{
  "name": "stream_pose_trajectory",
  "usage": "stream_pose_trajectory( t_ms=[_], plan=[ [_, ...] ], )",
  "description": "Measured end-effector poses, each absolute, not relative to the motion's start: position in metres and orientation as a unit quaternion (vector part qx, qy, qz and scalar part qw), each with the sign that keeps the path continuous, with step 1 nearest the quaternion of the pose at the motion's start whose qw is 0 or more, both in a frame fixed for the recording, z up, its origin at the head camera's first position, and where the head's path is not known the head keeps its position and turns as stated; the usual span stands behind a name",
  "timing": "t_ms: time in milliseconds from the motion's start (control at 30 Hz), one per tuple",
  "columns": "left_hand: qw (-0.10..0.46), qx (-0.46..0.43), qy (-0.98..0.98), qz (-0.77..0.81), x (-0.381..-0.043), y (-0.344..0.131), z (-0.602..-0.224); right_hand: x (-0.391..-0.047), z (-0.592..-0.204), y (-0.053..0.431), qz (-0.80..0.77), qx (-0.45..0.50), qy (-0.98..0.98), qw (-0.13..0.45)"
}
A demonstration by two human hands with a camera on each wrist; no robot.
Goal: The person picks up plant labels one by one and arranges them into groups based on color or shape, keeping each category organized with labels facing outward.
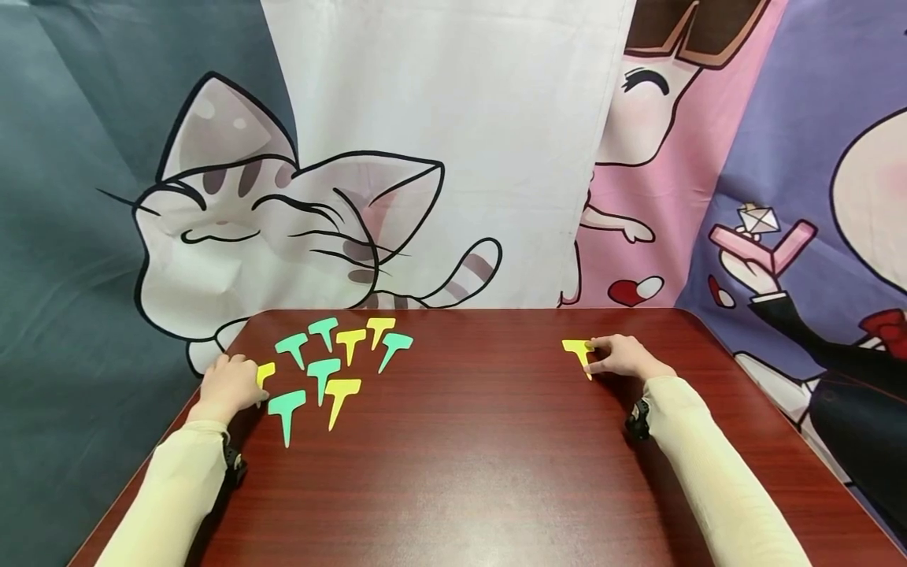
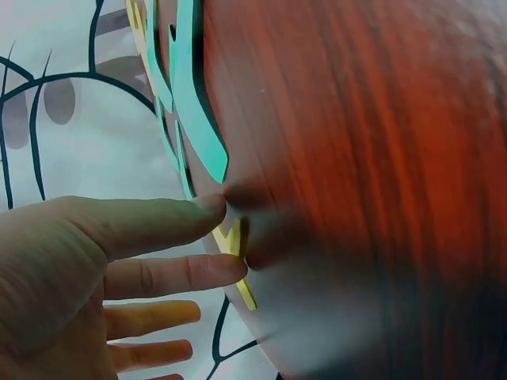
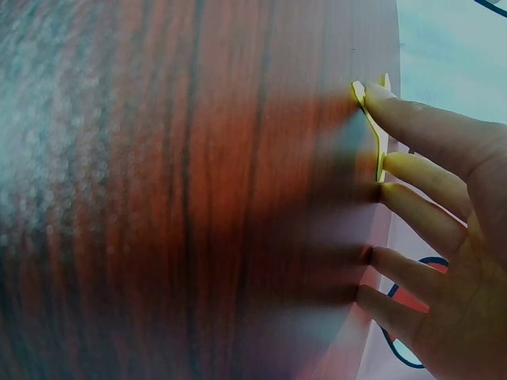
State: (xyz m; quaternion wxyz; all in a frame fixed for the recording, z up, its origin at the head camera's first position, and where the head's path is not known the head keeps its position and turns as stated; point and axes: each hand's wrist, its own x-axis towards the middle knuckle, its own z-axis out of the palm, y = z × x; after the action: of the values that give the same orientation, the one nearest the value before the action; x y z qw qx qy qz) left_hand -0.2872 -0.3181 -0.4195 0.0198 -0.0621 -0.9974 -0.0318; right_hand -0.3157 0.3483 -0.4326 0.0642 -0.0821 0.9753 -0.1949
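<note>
At the back right of the table, my right hand (image 1: 625, 357) pinches a yellow T-shaped plant label (image 1: 577, 346) between thumb and forefinger. The right wrist view shows that label (image 3: 379, 154) low against the tabletop, with the other fingertips near the surface. At the left edge my left hand (image 1: 227, 386) reaches over another yellow T-shaped label (image 1: 265, 372), partly hidden by the hand. In the left wrist view its thumb and fingers are extended, with the forefinger tip at the label (image 2: 235, 236) and a gap below the thumb.
Beside the left hand lie several green labels (image 1: 286, 403) and three yellow labels (image 1: 342, 387), spread over the back left of the reddish-brown table (image 1: 453, 472). A printed cloth (image 1: 453, 94) with cartoon figures hangs behind the table's far edge.
</note>
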Motion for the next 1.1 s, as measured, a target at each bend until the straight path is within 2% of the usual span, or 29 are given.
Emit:
stream_pose_trajectory(
  t_ms=[567, 900, 1100],
  plan=[
    [0.011, -0.032, -0.998, -0.049, -0.296, -0.308, -0.418, -0.318, -0.434, 0.350, -0.193, -0.077, 0.976, 0.063],
    [-0.017, 0.043, -0.994, -0.095, -0.299, -0.303, -0.417, -0.317, -0.435, 0.351, -0.196, -0.077, 0.975, 0.066],
    [-0.061, 0.074, -0.988, -0.120, -0.298, -0.301, -0.415, -0.318, -0.436, 0.352, -0.191, -0.084, 0.976, 0.062]
  ],
)
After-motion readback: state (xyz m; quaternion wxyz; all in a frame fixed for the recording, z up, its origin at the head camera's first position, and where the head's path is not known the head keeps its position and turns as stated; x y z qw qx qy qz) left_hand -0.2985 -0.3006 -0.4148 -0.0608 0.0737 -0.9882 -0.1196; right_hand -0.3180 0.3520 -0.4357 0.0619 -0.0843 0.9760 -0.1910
